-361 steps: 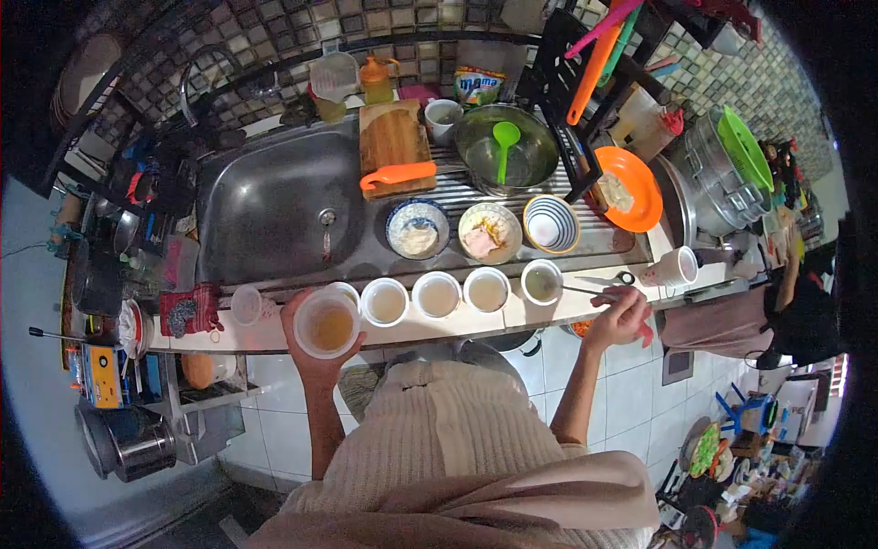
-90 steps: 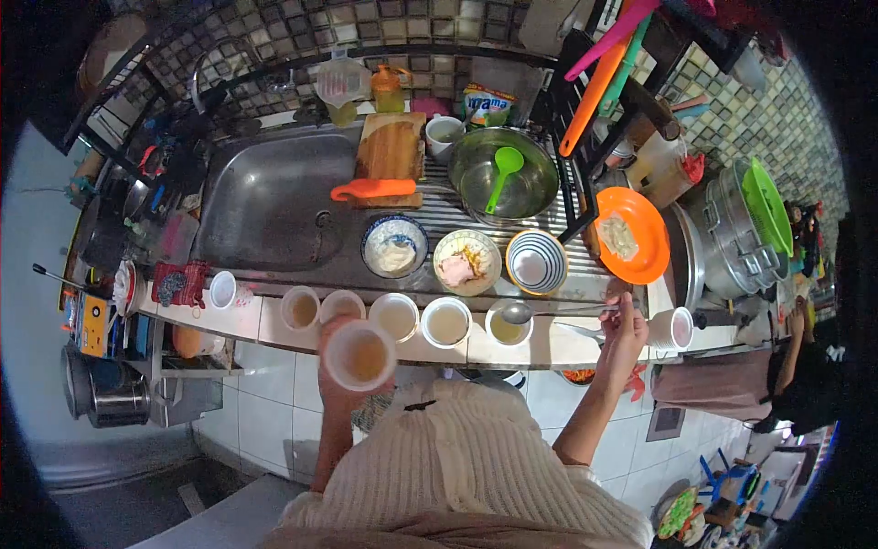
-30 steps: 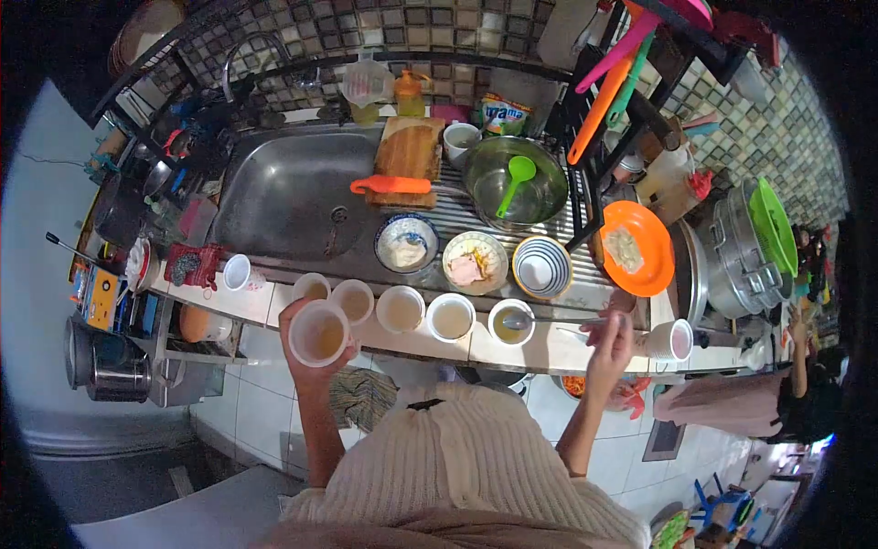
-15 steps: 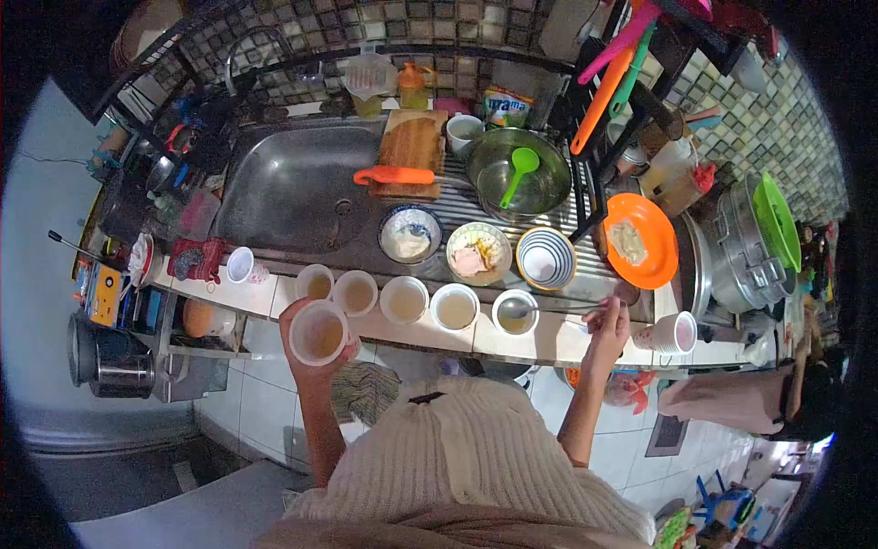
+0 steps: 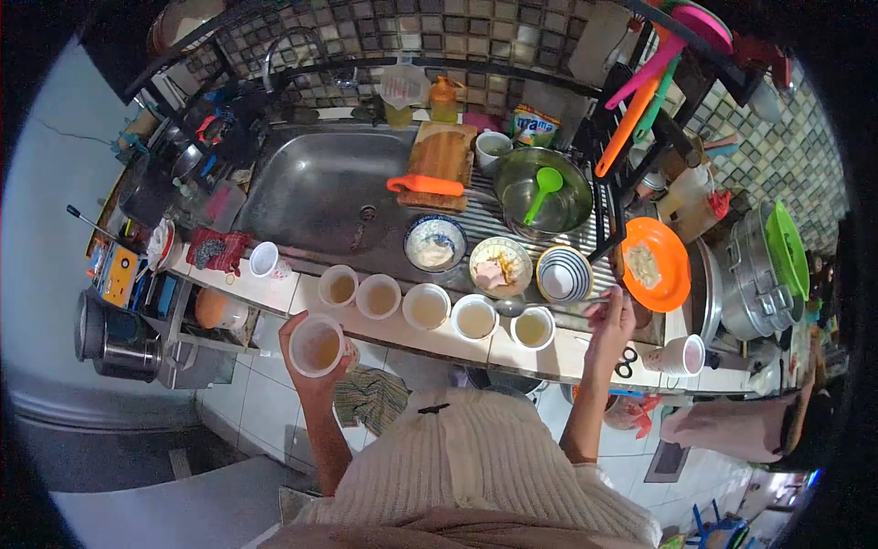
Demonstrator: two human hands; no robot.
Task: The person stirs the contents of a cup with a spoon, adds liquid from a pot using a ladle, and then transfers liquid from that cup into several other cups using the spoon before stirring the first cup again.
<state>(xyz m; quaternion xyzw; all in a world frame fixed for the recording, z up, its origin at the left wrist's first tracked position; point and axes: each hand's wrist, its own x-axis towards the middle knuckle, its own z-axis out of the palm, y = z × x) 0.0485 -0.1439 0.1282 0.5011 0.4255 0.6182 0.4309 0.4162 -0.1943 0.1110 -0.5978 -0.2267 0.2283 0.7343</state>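
My left hand [image 5: 314, 388] is closed around a white plastic cup [image 5: 316, 344] with a pale cloudy liquid inside, in front of the counter's edge. Held by its handle in my right hand [image 5: 611, 325] is a long metal spoon [image 5: 511, 307]. The spoon's bowl hovers at the gap between the two rightmost filled cups, over their rims. Several cups of similar liquid stand in a row on the white tiles, among them the rightmost cup [image 5: 532, 328] and its neighbour [image 5: 475, 317]. Black-handled scissors [image 5: 626, 362] lie beside my right wrist.
Behind the row are a blue patterned bowl [image 5: 435, 244], a bowl with pink food [image 5: 500, 268] and a striped bowl [image 5: 564, 275]. A steel pot [image 5: 572, 213] holds a green ladle [image 5: 544, 194]. An orange plate [image 5: 672, 291], stacked cups [image 5: 681, 355] and a sink [image 5: 311, 197] flank them.
The spoon has come up out of the rightmost cup and moved left to the gap beside it. My left hand still holds its cup. The whole view has shifted a little.
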